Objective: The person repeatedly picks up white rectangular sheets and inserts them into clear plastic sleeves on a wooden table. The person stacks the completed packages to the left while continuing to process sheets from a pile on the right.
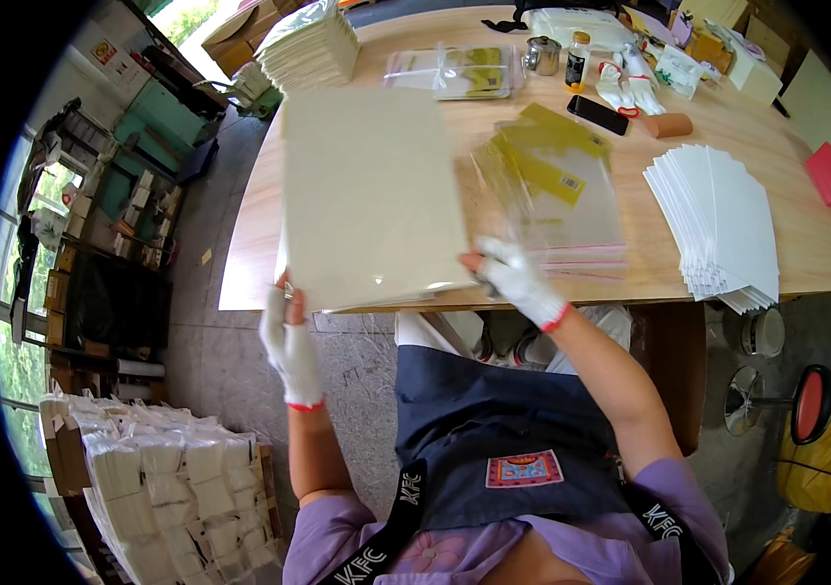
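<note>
A large, flat cream-coloured sheet is held up over the left part of the table. Glints along its lower edge look like clear plastic film. My left hand, in a white glove with bare fingertips, grips its lower left corner. At the lower right corner my right hand, gloved the same way, pinches the edge between thumb and fingers. Just right of the sheet lie fanned clear plastic bags with gold-coloured printed bands and pink strips at their near ends. Whatever lies under the sheet is mostly hidden.
Fanned white sheets overhang the table's front edge at right. Behind are a black phone, a bottle, a metal cup, spare gloves and a tall stack. Wrapped bundles stand at lower left.
</note>
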Motion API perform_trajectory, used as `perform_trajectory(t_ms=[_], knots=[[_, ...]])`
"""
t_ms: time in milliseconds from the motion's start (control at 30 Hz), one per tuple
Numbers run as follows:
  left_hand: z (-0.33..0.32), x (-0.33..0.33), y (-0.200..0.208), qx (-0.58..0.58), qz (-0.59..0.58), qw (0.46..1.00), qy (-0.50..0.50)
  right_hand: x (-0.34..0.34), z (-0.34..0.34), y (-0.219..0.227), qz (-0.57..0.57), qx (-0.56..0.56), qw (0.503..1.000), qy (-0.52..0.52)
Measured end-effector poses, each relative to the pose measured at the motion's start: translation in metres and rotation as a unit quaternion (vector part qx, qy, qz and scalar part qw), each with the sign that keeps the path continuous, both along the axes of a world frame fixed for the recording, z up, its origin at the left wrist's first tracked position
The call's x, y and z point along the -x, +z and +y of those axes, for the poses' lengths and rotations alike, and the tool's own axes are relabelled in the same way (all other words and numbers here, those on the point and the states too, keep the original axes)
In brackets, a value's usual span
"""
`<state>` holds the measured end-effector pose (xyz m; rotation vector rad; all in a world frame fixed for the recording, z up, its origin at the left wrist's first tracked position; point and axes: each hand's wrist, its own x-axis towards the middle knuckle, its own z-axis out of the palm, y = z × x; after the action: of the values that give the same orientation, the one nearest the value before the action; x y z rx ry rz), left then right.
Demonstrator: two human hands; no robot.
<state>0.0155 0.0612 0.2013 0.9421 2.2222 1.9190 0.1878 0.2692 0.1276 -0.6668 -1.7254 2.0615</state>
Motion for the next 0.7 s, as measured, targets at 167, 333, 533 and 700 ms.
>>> perform_trajectory(t_ms=[167, 333, 533, 700], knots=[[-0.045, 0.082, -0.058, 0.298, 0.205, 0.930, 0.059, 0.056, -0.019, 0.004, -0.075, 0.036, 0.993, 0.082], [-0.026, 0.049, -0.086, 0.008, 0.253, 0.959, 0.131, -0.001, -0.015, 0.006, -0.027, 0.053, 0.992, 0.110], [0.003, -0.030, -0.093, -0.070, 0.471, 0.878, -0.040, -0.061, 0.010, -0.036, -0.240, -0.445, 0.848, -0.156], [0.088, -0.087, -0.085, 0.008, 0.414, 0.868, -0.273, -0.079, 0.042, -0.081, -0.189, -0.670, 0.716, -0.047]])
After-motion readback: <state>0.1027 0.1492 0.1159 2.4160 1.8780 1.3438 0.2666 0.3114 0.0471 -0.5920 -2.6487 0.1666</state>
